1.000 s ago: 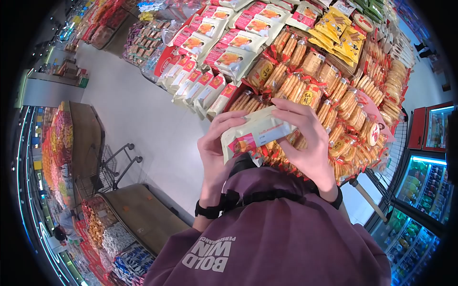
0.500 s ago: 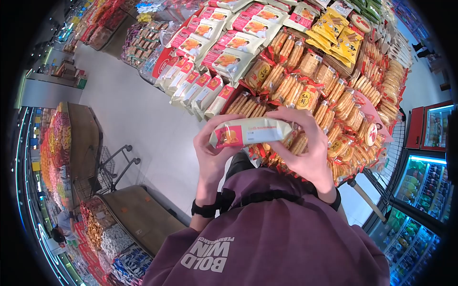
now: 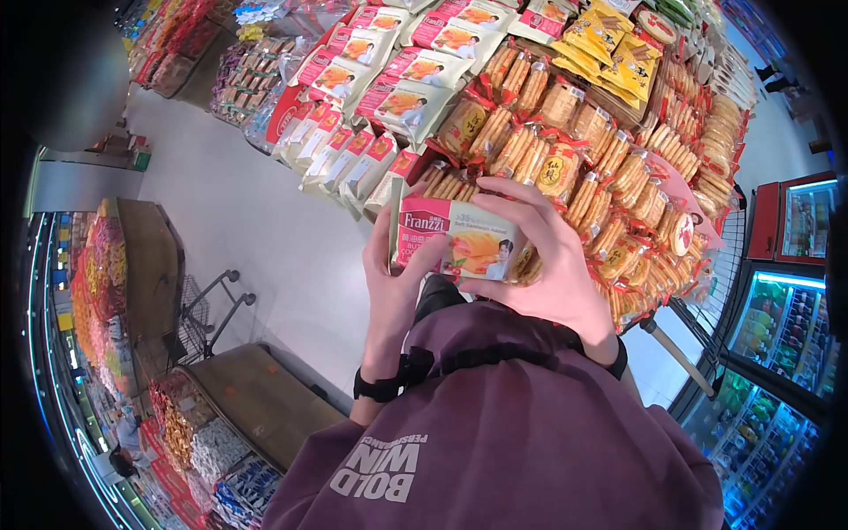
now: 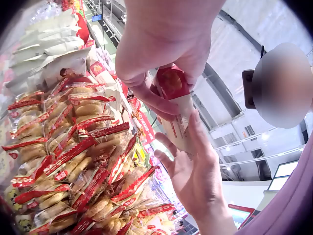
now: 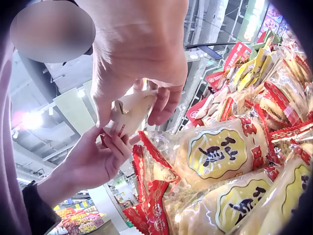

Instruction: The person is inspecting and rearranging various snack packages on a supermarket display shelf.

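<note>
Between both hands a pink and cream Franzzi cookie packet (image 3: 473, 238) is held up, its printed front facing the head camera. My left hand (image 3: 397, 287) grips the pink end, the thumb lying across the front. At the other end, my right hand (image 3: 556, 261) pinches the packet with fingers along the top and thumb below. From the left wrist, the packet's (image 4: 177, 122) narrow side shows between the hands. The right wrist view catches its pale end (image 5: 132, 111) under the curled right fingers. Matching packets (image 3: 411, 97) lie piled just beyond the hands.
Red-edged clear bags of round crackers (image 3: 556, 168) fill the display on the right, with yellow snack bags (image 3: 609, 44) behind. A shopping cart (image 3: 212, 309) stands at left beside a brown-sided candy bin (image 3: 265, 397). Lit drink coolers (image 3: 777, 344) line the right side.
The packet has turned from showing its narrow side to showing its front. The left thumb has come over the front, and both hands still hold the ends.
</note>
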### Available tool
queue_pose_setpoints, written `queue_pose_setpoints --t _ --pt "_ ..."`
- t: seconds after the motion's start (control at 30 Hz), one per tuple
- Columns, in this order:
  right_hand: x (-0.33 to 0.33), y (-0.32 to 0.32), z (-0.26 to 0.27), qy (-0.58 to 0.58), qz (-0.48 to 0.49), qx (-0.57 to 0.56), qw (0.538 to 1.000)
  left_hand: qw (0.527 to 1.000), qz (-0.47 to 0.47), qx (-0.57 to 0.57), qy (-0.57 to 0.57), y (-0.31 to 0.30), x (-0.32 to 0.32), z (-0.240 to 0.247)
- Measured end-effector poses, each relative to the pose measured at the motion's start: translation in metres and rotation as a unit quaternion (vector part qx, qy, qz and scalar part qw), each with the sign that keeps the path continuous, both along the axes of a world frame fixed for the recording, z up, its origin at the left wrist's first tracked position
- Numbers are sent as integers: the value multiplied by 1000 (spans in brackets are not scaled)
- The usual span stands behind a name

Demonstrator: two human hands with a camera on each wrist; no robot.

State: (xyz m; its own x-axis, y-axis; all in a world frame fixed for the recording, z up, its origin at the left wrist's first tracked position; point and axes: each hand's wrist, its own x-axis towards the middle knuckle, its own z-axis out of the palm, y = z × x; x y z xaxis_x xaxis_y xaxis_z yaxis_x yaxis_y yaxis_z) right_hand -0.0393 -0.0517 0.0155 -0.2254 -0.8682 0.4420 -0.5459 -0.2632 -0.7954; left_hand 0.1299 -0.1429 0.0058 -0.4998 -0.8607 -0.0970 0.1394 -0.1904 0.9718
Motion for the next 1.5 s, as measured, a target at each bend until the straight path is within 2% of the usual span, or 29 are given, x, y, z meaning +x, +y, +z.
queue_pose_setpoints --t 0.2,0.43,0.63,0.73,0.83,0.93,1.0,1.5 --pt "-1 3 -2 -50 -17 19 998 995 -28 -32 87 0 4 -12" --pt "-6 4 0 -61 3 35 997 997 -48 -7 67 -2 9 -9" --pt "-1 -2 -5 -81 -13 -13 997 997 -28 4 65 -1 12 -13" --pt "-3 -5 -2 -29 -7 -43 999 997 -5 15 73 -2 12 -21" --pt "-5 -4 -8 -25 15 -33 999 998 31 28 40 1 12 -24" --pt "-4 -1 -5 -23 15 -1 1000 997 39 12 58 3 10 -23" --pt "-4 -2 -8 -36 15 -8 999 995 35 -5 92 3 9 -24" --pt "-11 3 -8 -99 25 39 994 995 -9 3 98 4 5 -17"
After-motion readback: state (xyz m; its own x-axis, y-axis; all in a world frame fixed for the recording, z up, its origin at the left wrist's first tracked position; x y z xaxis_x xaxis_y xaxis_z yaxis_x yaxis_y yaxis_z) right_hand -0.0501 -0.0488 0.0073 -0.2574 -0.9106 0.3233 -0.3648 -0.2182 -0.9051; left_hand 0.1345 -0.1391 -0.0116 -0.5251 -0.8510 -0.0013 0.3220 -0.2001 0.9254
